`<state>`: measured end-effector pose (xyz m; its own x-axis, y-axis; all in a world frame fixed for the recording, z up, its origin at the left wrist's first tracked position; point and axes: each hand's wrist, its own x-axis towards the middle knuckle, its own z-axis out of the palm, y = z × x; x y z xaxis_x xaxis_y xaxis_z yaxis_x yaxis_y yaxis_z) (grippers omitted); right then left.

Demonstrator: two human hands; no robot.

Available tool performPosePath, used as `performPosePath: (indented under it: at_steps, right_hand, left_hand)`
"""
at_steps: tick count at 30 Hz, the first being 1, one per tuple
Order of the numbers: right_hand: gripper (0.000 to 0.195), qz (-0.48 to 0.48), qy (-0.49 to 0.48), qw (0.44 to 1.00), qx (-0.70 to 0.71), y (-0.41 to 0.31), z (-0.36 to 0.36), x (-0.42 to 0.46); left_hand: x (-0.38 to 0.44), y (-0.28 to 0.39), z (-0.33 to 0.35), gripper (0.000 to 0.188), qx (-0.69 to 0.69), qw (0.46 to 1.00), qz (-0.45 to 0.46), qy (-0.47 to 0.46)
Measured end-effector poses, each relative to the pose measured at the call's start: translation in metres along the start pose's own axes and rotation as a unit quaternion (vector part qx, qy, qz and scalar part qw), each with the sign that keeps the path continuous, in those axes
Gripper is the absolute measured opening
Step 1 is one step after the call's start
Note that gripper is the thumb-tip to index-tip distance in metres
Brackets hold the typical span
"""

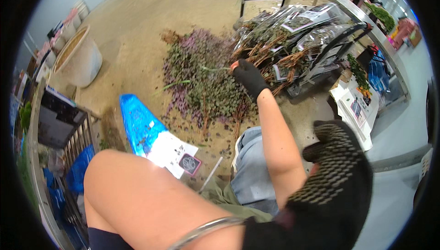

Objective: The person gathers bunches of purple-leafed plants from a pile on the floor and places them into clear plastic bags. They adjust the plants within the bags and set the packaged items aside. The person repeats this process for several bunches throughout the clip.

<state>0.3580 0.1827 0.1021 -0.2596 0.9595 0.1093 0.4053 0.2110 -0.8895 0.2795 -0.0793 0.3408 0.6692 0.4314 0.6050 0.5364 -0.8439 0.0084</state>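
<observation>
My right hand [251, 80], in a black glove with bare fingertips, reaches forward. Its fingers pinch a thin pale green tie [218, 68] that runs left over a bunch of leafy branches [215, 78]. The branches have small grey-green and purple leaves and lie on the floor, their brown stems [205, 112] towards me. Close to the camera, my left hand [333, 169] is raised at the right, blurred, its fingers curled. The black glove has pale grip dots and hides whatever the palm may hold. A metal bangle [206, 231] circles that arm.
Plastic-wrapped foliage bundles [292, 37] are heaped on a black-handled cart [319, 74] at the right. A blue plastic sleeve with a white end [144, 126] lies before me. A large tub [77, 59] and metal rack [70, 150] stand left; a metal table [354, 9] stands right.
</observation>
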Motion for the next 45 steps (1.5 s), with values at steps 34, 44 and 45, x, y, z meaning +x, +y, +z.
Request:
performPosePath:
  at_steps: [34, 44, 45]
  right_hand:
    - [0.021, 0.067, -0.08, 0.991, 0.08, 0.022, 0.001, 0.009]
    - [0.021, 0.07, -0.275, 0.94, -0.188, 0.13, 0.078, 0.003]
    - [0.021, 0.099, -0.317, 0.924, -0.191, 0.148, 0.092, -0.002]
  left_hand:
    - [-0.175, -0.105, 0.066, 0.015, 0.135, 0.959, -0.137, -0.207]
    - [-0.414, -0.099, 0.096, 0.025, -0.054, 0.759, -0.453, -0.464]
    - [-0.423, -0.098, 0.099, 0.027, -0.095, 0.657, -0.471, -0.581]
